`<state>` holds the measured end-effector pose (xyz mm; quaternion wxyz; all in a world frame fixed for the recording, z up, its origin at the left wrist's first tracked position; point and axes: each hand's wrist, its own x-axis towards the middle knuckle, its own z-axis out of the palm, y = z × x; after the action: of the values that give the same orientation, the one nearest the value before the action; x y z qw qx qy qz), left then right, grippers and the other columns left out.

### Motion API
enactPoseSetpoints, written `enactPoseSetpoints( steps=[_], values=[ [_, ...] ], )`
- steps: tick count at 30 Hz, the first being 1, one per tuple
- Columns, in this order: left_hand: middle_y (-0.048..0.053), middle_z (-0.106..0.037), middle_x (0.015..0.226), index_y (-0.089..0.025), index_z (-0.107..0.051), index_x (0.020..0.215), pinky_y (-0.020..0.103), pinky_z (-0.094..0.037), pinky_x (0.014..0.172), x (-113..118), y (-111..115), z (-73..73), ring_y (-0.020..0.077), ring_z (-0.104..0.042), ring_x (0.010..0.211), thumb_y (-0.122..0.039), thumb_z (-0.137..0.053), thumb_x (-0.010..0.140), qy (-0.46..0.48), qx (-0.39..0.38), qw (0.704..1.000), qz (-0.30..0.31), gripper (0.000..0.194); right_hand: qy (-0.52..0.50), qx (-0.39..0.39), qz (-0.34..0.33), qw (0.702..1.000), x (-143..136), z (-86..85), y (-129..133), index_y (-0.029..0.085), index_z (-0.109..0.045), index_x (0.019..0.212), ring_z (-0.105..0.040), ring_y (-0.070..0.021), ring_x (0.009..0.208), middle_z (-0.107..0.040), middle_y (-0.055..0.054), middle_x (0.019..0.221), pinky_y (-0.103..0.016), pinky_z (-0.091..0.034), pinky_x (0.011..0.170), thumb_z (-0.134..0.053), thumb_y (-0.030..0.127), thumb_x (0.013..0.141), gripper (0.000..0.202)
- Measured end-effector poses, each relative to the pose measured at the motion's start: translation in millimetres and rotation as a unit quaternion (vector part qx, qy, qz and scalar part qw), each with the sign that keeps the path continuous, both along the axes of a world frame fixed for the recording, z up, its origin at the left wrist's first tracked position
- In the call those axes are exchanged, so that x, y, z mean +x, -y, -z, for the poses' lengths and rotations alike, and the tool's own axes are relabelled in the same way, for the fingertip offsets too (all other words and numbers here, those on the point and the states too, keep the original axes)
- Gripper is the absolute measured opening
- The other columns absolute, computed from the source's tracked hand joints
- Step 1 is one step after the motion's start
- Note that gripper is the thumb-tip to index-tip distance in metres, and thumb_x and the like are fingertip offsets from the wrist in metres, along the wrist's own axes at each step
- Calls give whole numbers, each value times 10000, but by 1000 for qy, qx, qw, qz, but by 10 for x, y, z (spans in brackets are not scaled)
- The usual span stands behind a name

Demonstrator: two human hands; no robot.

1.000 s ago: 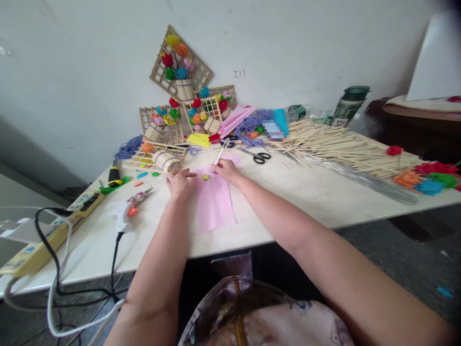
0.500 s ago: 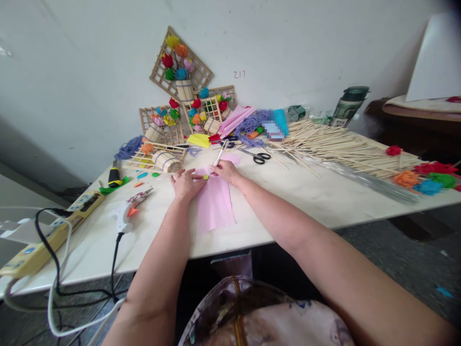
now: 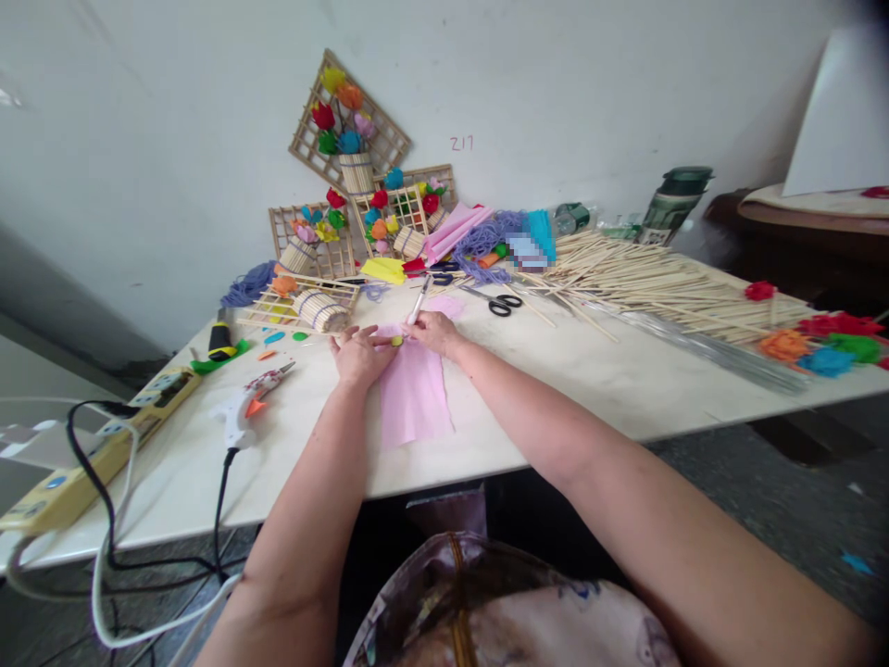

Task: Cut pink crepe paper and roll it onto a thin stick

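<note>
Head view: the right hand (image 3: pixel 431 332) has its fingers closed around a white pen (image 3: pixel 419 298), whose lower end is just beside a small yellow-green disc (image 3: pixel 397 341). The left hand (image 3: pixel 357 359), palm down and half spread, touches this disc on the pink paper (image 3: pixel 415 398), which lies on the table (image 3: pixel 486 435). Marking seems under way; any line is too small to tell, and the near part appears uncut. Beyond, coloured ovals (image 3: pixel 275 337) lie cut, and several flower lattices (image 3: pixel 356 173) look finished.
</note>
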<state>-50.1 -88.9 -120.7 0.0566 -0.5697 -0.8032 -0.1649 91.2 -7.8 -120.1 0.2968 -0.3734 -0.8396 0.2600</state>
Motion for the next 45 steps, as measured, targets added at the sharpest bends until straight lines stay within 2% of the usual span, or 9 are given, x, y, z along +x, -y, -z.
enactPoseSetpoints(
  steps=[12, 20, 25, 31, 38, 45],
  values=[
    [-90, -531, 1252, -419, -662, 958, 555, -84, 1039, 39, 10, -11, 284, -339, 1232, -513, -477, 749, -7, -20, 1000, -1, 295, 12, 4, -2, 1000, 4, -5, 3, 208, -674, 901, -617, -140, 794, -694, -18, 811, -212, -419, 690, -479, 403, 819, 287],
    [-63, -504, 1287, -388, -658, 985, 545, -134, 1031, 56, 26, -47, 284, -336, 1237, -463, -464, 750, 14, -25, 1000, -1, 313, 69, 47, 0, 997, -25, 27, 6, 222, -671, 904, -616, -155, 781, -690, -21, 813, -218, -408, 668, -490, 479, 793, 333],
    [-72, -479, 1309, -384, -645, 1023, 529, -130, 1043, 74, 24, -50, 279, -318, 1246, -523, -407, 775, 14, -7, 1000, -1, 370, 69, 55, -5, 996, -27, 32, 9, 222, -671, 894, -615, -152, 776, -689, -23, 818, -214, -403, 661, -471, 511, 797, 364],
    [-94, -528, 1252, -396, -694, 898, 531, -86, 1054, 102, 12, -14, 286, -339, 1226, -436, -461, 750, -39, -10, 999, 27, 280, 48, 42, -4, 998, -24, 38, 4, 217, -676, 924, -612, -150, 767, -692, -22, 830, -215, -407, 650, -476, 511, 792, 379],
    [-90, -527, 1258, -404, -666, 981, 523, -60, 1060, 109, 53, -73, 267, -364, 1211, -379, -409, 780, -125, -25, 988, 88, 328, 25, 33, 2, 999, -26, 54, -24, 226, -666, 967, -614, -140, 824, -695, -12, 886, -207, -419, 688, -478, 439, 815, 322],
    [-63, -555, 1231, -404, -657, 1002, 529, -45, 1055, 158, 103, -140, 268, -378, 1201, -407, -380, 815, -150, -33, 981, 120, 334, 63, 60, 6, 996, -33, 36, -3, 238, -667, 970, -620, -168, 817, -697, -31, 868, -228, -424, 683, -447, 479, 822, 358]
  ],
)
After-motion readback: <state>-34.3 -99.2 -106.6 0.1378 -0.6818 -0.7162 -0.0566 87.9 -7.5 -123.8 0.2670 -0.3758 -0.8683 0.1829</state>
